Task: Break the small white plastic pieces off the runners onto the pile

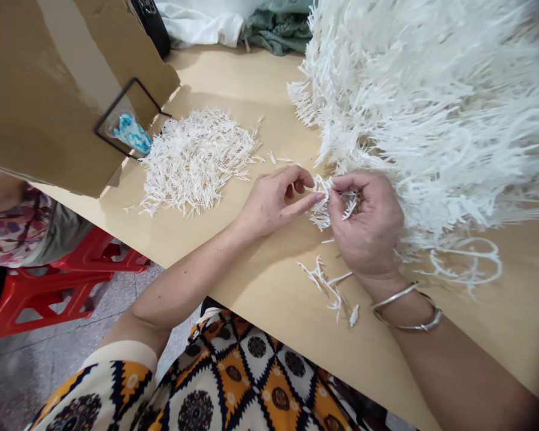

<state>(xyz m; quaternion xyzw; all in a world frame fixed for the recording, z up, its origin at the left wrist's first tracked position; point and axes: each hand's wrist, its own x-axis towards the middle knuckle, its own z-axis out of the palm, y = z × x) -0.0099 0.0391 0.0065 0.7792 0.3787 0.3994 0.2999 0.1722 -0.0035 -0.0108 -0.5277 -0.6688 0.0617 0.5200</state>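
Note:
A white branched plastic piece (322,187) is between the fingertips of both hands, over the table. Pinched in my right hand (368,218) by thumb and index finger, it also has more white strands beside it, partly inside the curled fingers. My left hand (278,200) has its thumb and index finger closing around the piece's left side, with the other fingers curled. Under the hands lies a small clump of white bits (318,218). Nearer my body are some loose branched white scraps (326,281). Left of my hands spreads a low pile of short white pieces (202,158).
A large heap of white branched strands (431,120) covers the right of the table (260,281). At left stand a cardboard box (49,90), a black wire frame (112,143) and a blue-and-white packet (133,133). A dark phone (153,24), cloths (278,27) and red stools (49,296) surround.

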